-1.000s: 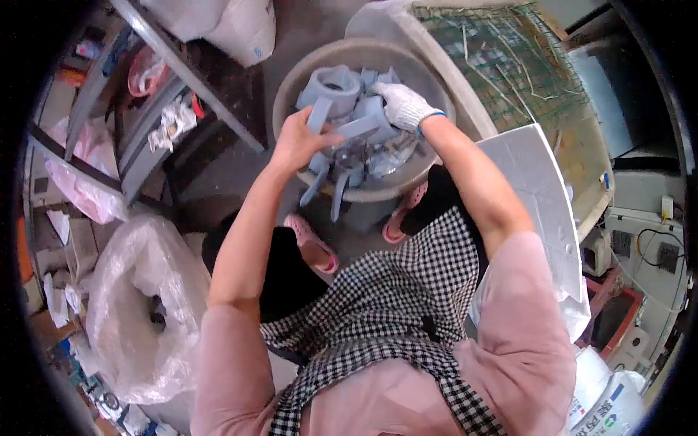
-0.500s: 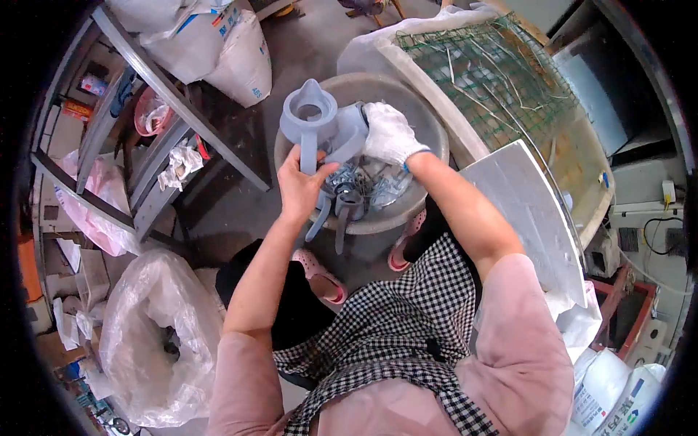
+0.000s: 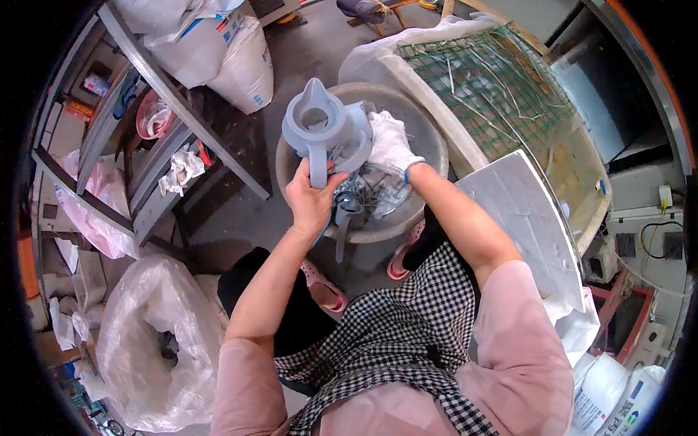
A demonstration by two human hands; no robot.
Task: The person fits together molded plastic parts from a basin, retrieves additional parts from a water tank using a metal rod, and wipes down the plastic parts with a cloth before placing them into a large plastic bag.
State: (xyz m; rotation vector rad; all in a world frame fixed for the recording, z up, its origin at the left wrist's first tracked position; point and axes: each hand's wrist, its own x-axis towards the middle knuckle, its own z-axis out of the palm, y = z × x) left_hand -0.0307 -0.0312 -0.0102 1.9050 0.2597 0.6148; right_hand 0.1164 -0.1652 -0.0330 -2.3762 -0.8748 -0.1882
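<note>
My left hand (image 3: 309, 192), bare, is closed round the handle of a blue-grey plastic jug top (image 3: 314, 120) with an open ring and a pointed spout. Directly behind it, to the right, is a second blue-grey jug piece (image 3: 357, 134) with a curved handle. My right hand (image 3: 392, 144), in a white glove, has its fingers closed at that piece's right side; the fingertips are partly hidden. Both hands are over a round grey basin (image 3: 435, 138) with plastic scraps (image 3: 385, 190) in it. A darker grey handled part (image 3: 347, 209) rests over the basin's near rim.
A pale tub (image 3: 465, 138) with green mesh (image 3: 494, 80) stands at the right, a white board (image 3: 523, 225) leaning against it. A metal frame (image 3: 189, 102) and white sacks (image 3: 243, 73) are at the left. A clear plastic bag (image 3: 156, 341) stands lower left.
My gloved right hand has slid down and right along the second jug piece. My left hand has moved slightly right and down with the jug top, covering a handle at the basin's rim.
</note>
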